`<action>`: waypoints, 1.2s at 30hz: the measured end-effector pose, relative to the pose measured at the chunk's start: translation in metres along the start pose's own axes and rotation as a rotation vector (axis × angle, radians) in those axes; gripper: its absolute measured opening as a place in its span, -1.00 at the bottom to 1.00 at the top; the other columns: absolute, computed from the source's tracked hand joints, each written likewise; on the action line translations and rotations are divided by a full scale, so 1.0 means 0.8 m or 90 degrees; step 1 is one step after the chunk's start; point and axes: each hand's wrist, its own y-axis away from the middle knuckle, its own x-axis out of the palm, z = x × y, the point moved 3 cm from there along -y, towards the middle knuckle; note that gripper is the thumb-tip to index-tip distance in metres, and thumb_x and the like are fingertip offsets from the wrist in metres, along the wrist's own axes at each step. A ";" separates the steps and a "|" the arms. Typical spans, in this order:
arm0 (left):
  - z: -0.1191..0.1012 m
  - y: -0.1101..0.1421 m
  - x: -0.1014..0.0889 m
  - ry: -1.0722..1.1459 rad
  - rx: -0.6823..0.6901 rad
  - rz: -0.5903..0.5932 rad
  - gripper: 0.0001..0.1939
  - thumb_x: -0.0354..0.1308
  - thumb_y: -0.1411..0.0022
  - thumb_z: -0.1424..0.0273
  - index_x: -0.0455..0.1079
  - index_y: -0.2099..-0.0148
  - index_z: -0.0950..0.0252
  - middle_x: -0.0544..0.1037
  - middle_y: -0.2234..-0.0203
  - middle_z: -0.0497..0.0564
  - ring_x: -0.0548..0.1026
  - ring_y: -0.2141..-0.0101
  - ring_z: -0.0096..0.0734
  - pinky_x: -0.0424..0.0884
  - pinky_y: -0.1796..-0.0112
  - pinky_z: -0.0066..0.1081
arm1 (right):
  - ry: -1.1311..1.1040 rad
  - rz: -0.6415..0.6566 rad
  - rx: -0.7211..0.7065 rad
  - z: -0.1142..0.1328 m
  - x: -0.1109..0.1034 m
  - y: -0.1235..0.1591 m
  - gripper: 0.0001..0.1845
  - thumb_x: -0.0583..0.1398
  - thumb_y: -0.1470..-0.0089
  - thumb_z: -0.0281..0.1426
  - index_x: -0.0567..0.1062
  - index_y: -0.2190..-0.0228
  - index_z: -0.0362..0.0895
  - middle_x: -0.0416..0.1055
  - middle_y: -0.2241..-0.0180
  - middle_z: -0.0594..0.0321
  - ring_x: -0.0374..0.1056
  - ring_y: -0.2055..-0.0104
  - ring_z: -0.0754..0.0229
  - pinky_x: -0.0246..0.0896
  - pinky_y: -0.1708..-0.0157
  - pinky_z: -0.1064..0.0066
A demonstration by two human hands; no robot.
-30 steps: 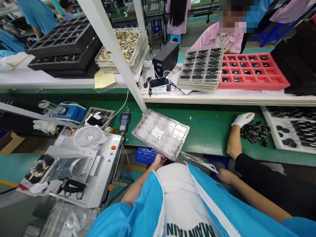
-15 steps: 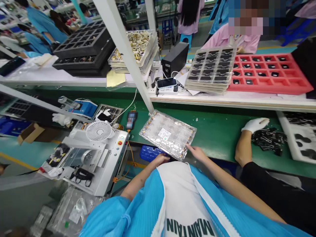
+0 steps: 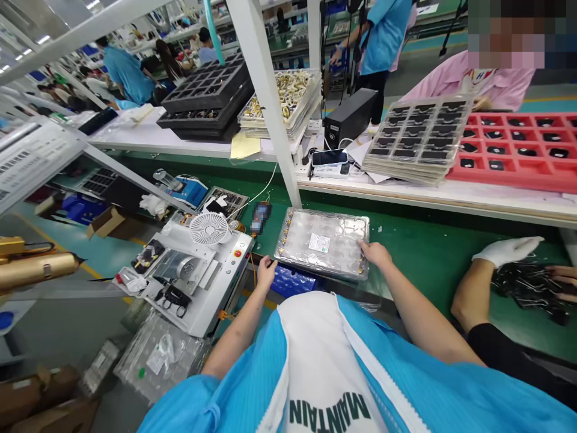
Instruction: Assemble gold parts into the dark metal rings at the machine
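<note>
A flat, clear plastic blister tray (image 3: 300,240) wrapped in film lies on the green bench in front of me, with a white label (image 3: 319,243) on top and small gold-coloured parts along its short sides. My right hand (image 3: 376,254) grips the tray's right edge, thumb and fingers closed on it. Just off the near left corner is my left hand (image 3: 265,273), fingers raised and slightly apart with nothing visible in them; whether a fingertip touches the corner is unclear. Below the bench edge, a blue bin (image 3: 293,281) shows between my hands.
A white machine (image 3: 211,282) with a small fan (image 3: 210,228) stands left. On the shelf are stacked trays (image 3: 417,135), a red foam tray (image 3: 518,174) and a black box (image 3: 349,120). At right, a co-worker's gloved hand (image 3: 507,249) is beside black clips (image 3: 527,288). A white post (image 3: 270,102) rises behind the tray.
The tray has turned so its long sides lie more nearly level across my view. My left hand has moved left, out from the tray's near edge. My right hand stays at the right edge.
</note>
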 end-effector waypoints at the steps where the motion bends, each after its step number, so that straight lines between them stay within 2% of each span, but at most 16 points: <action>1: -0.014 -0.006 0.007 -0.013 0.027 0.009 -0.56 0.45 -0.14 0.51 0.49 -0.06 0.26 0.45 -0.31 0.22 0.37 -0.34 -0.16 0.23 -0.31 -0.33 | 0.003 -0.008 -0.001 0.004 -0.010 -0.006 -0.21 -0.04 -0.38 0.10 0.65 0.06 -0.31 0.52 -0.06 -0.35 0.46 -0.15 -0.28 0.37 -0.05 0.10; 3: -0.036 -0.012 0.022 -0.040 0.059 0.040 -0.54 0.49 -0.08 0.52 0.53 -0.03 0.27 0.50 -0.26 0.22 0.39 -0.33 -0.09 0.19 -0.34 -0.29 | 0.012 -0.024 0.003 0.008 -0.022 -0.012 -0.22 -0.01 -0.36 0.11 0.63 0.02 -0.31 0.50 -0.08 -0.35 0.44 -0.16 -0.31 0.36 -0.05 0.07; 6: -0.052 -0.008 0.039 -0.068 0.076 0.068 -0.51 0.52 0.01 0.55 0.57 -0.01 0.29 0.59 -0.15 0.23 0.41 -0.30 0.04 0.19 -0.35 -0.22 | 0.018 -0.061 0.001 0.003 -0.021 -0.009 -0.28 0.05 -0.34 0.07 0.58 -0.09 -0.27 0.50 -0.09 -0.31 0.46 -0.13 -0.29 0.37 -0.02 0.08; 10: -0.056 -0.003 0.043 -0.064 0.070 0.069 -0.41 0.52 0.00 0.56 0.51 -0.10 0.30 0.53 -0.23 0.23 0.42 -0.30 -0.04 0.24 -0.32 -0.27 | -0.043 -0.116 -0.048 -0.015 -0.005 -0.004 -0.34 0.11 -0.34 -0.07 0.47 -0.25 -0.25 0.52 -0.11 -0.20 0.45 -0.16 -0.23 0.35 -0.07 0.14; 12: -0.058 -0.008 0.042 -0.051 0.039 0.082 -0.43 0.50 -0.07 0.51 0.46 -0.13 0.36 0.55 -0.18 0.30 0.55 -0.17 -0.09 0.40 -0.19 -0.27 | -0.092 -0.136 -0.079 -0.023 0.001 -0.007 -0.38 0.15 -0.31 -0.13 0.51 -0.20 -0.30 0.55 -0.08 -0.20 0.47 -0.15 -0.20 0.34 -0.08 0.18; 14: -0.064 -0.015 0.043 -0.041 -0.003 0.111 -0.47 0.50 -0.11 0.45 0.45 -0.10 0.41 0.64 -0.02 0.33 0.65 0.02 -0.12 0.53 0.00 -0.28 | -0.162 -0.151 -0.096 -0.030 0.004 -0.011 -0.43 0.21 -0.24 -0.18 0.58 -0.12 -0.33 0.57 -0.04 -0.21 0.49 -0.11 -0.17 0.34 -0.08 0.22; 16: -0.071 -0.022 0.046 -0.043 -0.040 0.150 -0.56 0.52 -0.09 0.41 0.48 0.03 0.43 0.69 0.18 0.29 0.68 0.15 -0.15 0.56 0.14 -0.33 | -0.233 -0.155 -0.099 -0.036 0.007 -0.014 -0.46 0.24 -0.19 -0.21 0.61 -0.05 -0.33 0.59 -0.01 -0.20 0.51 -0.07 -0.15 0.36 -0.07 0.23; 18: -0.078 -0.028 0.050 -0.059 -0.063 0.180 -0.63 0.56 -0.03 0.40 0.50 0.19 0.41 0.68 0.33 0.23 0.68 0.23 -0.17 0.54 0.25 -0.38 | -0.279 -0.155 -0.099 -0.042 0.008 -0.014 -0.48 0.22 -0.17 -0.22 0.63 -0.02 -0.32 0.60 0.01 -0.18 0.53 -0.03 -0.12 0.37 -0.02 0.24; 21: -0.087 -0.034 0.057 -0.098 -0.074 0.190 -0.63 0.62 0.10 0.40 0.49 0.34 0.36 0.63 0.48 0.11 0.65 0.33 -0.22 0.45 0.37 -0.42 | -0.308 -0.160 -0.106 -0.052 0.009 -0.009 -0.49 0.18 -0.16 -0.20 0.65 0.02 -0.29 0.63 0.06 -0.12 0.54 0.03 -0.08 0.39 0.07 0.27; 24: -0.090 -0.040 0.060 -0.135 -0.074 0.180 -0.61 0.65 0.20 0.43 0.48 0.41 0.34 0.56 0.58 0.01 0.59 0.43 -0.31 0.36 0.43 -0.46 | -0.371 -0.172 -0.096 -0.071 0.006 -0.004 -0.50 0.21 -0.09 -0.17 0.68 0.11 -0.26 0.65 0.15 -0.08 0.55 0.11 -0.06 0.39 0.18 0.29; 28: -0.089 -0.044 0.062 -0.164 -0.087 0.175 -0.64 0.63 0.19 0.46 0.51 0.41 0.36 0.54 0.60 0.00 0.53 0.50 -0.38 0.27 0.49 -0.47 | -0.461 -0.215 -0.037 -0.116 -0.005 0.003 -0.54 0.28 0.03 -0.16 0.69 0.23 -0.26 0.65 0.27 -0.07 0.52 0.25 -0.02 0.33 0.32 0.32; 32: -0.082 -0.043 0.069 -0.178 -0.108 0.168 -0.65 0.63 0.19 0.48 0.49 0.44 0.36 0.52 0.63 0.00 0.55 0.49 -0.35 0.27 0.50 -0.47 | -0.380 -0.229 0.024 -0.156 -0.024 0.012 -0.57 0.28 0.02 -0.14 0.69 0.25 -0.21 0.64 0.28 -0.02 0.51 0.27 -0.04 0.32 0.30 0.26; 36: -0.075 -0.038 0.083 -0.168 -0.140 0.176 -0.60 0.66 0.22 0.46 0.49 0.40 0.34 0.56 0.59 0.01 0.59 0.46 -0.30 0.30 0.51 -0.47 | -0.248 -0.193 0.034 -0.166 -0.036 0.020 -0.66 0.28 0.00 -0.14 0.68 0.33 -0.13 0.64 0.24 -0.02 0.52 0.17 -0.11 0.34 0.19 0.21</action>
